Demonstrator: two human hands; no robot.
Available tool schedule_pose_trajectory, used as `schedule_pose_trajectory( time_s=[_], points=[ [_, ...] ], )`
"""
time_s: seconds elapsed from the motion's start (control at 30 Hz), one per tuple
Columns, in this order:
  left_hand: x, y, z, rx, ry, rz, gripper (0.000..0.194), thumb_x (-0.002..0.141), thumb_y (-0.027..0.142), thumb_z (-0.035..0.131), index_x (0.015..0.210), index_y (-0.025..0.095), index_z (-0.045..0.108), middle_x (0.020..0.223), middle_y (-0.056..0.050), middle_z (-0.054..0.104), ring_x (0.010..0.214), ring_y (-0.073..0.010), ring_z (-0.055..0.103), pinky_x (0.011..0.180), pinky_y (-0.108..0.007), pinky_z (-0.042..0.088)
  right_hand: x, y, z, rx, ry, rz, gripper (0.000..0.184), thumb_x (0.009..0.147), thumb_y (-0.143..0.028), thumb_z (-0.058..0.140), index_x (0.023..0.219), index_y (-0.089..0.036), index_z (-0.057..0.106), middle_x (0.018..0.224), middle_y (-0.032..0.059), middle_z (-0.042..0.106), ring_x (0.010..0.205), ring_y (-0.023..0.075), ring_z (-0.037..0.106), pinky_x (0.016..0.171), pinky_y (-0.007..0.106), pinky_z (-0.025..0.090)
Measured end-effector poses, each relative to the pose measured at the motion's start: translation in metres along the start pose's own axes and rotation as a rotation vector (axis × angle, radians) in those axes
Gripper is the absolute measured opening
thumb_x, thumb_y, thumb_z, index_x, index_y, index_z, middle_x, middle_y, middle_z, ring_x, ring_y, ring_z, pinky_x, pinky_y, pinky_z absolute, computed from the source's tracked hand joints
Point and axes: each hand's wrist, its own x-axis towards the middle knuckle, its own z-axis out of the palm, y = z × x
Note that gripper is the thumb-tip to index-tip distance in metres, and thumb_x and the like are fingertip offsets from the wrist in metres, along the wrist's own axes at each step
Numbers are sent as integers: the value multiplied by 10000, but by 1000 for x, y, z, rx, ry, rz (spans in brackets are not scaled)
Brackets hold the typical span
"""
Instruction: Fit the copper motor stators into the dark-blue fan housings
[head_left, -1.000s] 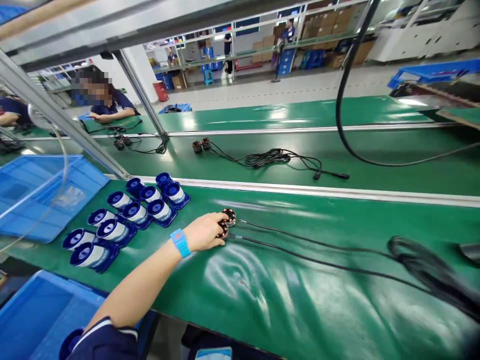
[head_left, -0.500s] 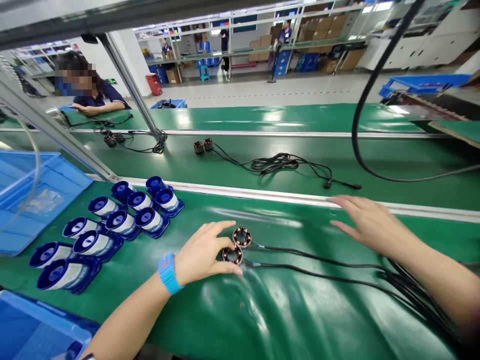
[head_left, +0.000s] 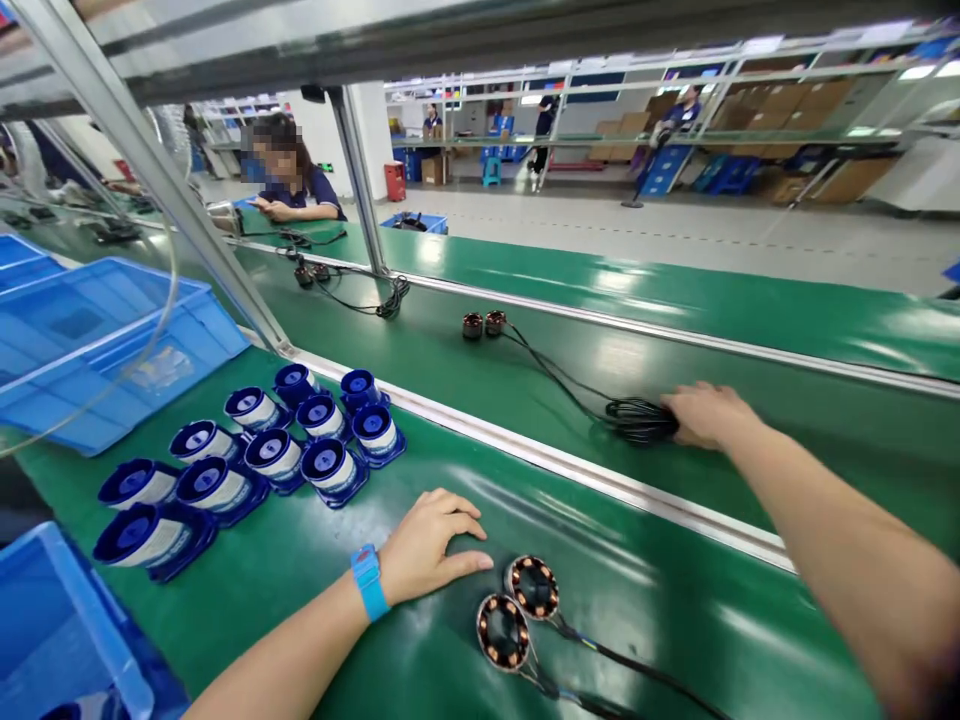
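Observation:
My left hand (head_left: 431, 545) rests on the green mat with its fingers loosely bent and nothing in it. Just right of its thumb lie two round copper-wound stators (head_left: 517, 610), each with a black lead running off to the lower right. My right hand (head_left: 705, 412) reaches across the metal rail (head_left: 570, 465) onto the conveyor belt. Its fingers are closed over a coiled black cable bundle (head_left: 634, 420). That cable runs back to two small motors (head_left: 484, 324) standing on the belt.
Several blue spools of white wire (head_left: 300, 445) stand left of my left hand. Blue bins sit at the far left (head_left: 112, 350) and lower left (head_left: 45, 620). A slanted metal post (head_left: 187, 230) rises behind the spools. A co-worker (head_left: 296, 195) sits across the belt with more cables (head_left: 352, 285).
My left hand let go of the stators and now rests beside them. My right hand moved from above the rail out onto the belt and closed on the cable bundle. The view swung left.

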Motion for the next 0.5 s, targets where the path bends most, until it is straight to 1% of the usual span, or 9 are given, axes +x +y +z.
schedule_pose_trajectory(
  time_s=[0.03, 0.1, 0.13, 0.2, 0.27, 0.3, 0.37, 0.43, 0.5],
  points=[
    [1, -1, 1, -2, -1, 5, 279, 881, 527, 684, 1043, 301, 707, 1199, -12, 664, 1121, -218, 586, 977, -389, 409, -8, 8, -3, 7, -18, 12, 226, 877, -366, 593, 939, -169, 686, 916, 158, 656, 920, 300, 590, 690, 386, 403],
    [2, -1, 1, -9, -6, 5, 276, 882, 522, 685, 1038, 295, 710, 1206, -14, 659, 1122, -218, 578, 976, -390, 402, -27, 18, -7, 43, -30, 32, 433, 830, -620, 630, 775, -191, 608, 846, 151, 617, 863, 293, 568, 672, 372, 409],
    [3, -1, 1, -11, -9, 1, 277, 884, 523, 684, 1035, 293, 712, 1208, -15, 657, 1121, -218, 576, 975, -391, 400, -37, 20, -9, 80, -15, 18, 486, 800, -679, 638, 739, -203, 564, 871, 154, 608, 868, 286, 564, 706, 366, 429],
    [4, -1, 2, -7, -20, -3, 278, 889, 527, 676, 1030, 291, 716, 1208, -18, 656, 1123, -223, 572, 977, -398, 395, -55, 16, -9, 177, 22, -35, 488, 754, -674, 683, 759, -210, 532, 1079, 186, 599, 981, 294, 568, 848, 361, 449],
    [4, 0, 1, 3, -30, 0, 281, 892, 527, 671, 1032, 288, 717, 1208, -20, 657, 1133, -227, 565, 982, -402, 391, -65, 7, -4, 265, -21, -31, 519, 727, -603, 709, 1025, -199, 578, 1403, 202, 460, 1223, 336, 495, 999, 380, 401],
    [4, 0, 1, 5, -35, 5, 282, 894, 524, 670, 1035, 284, 717, 1209, -21, 658, 1138, -227, 563, 987, -401, 390, -67, 2, 0, 296, -79, 5, 643, 725, -564, 702, 1219, -191, 531, 1489, 199, 383, 1299, 350, 445, 1040, 401, 374],
    [3, 0, -1, 3, -47, 17, 288, 898, 516, 669, 1047, 273, 715, 1218, -24, 659, 1145, -224, 562, 998, -396, 392, -69, -6, 9, 335, -232, 98, 815, 754, -506, 650, 1437, -160, 371, 1457, 210, 437, 1289, 354, 473, 1023, 423, 389],
    [2, -1, -2, -1, -62, 29, 295, 903, 509, 665, 1058, 263, 711, 1230, -29, 658, 1152, -221, 562, 1010, -390, 393, -70, -10, 14, 364, -334, 152, 659, 831, -458, 547, 1395, -138, 433, 1257, 191, 605, 1110, 331, 597, 912, 401, 453],
    [1, -2, -3, 1, -70, 37, 300, 903, 509, 665, 1063, 259, 711, 1235, -32, 656, 1158, -222, 561, 1019, -389, 393, -75, -12, 5, 376, -354, 171, 457, 903, -426, 451, 1262, -153, 529, 1127, 156, 659, 973, 296, 636, 810, 370, 476]
  ],
)
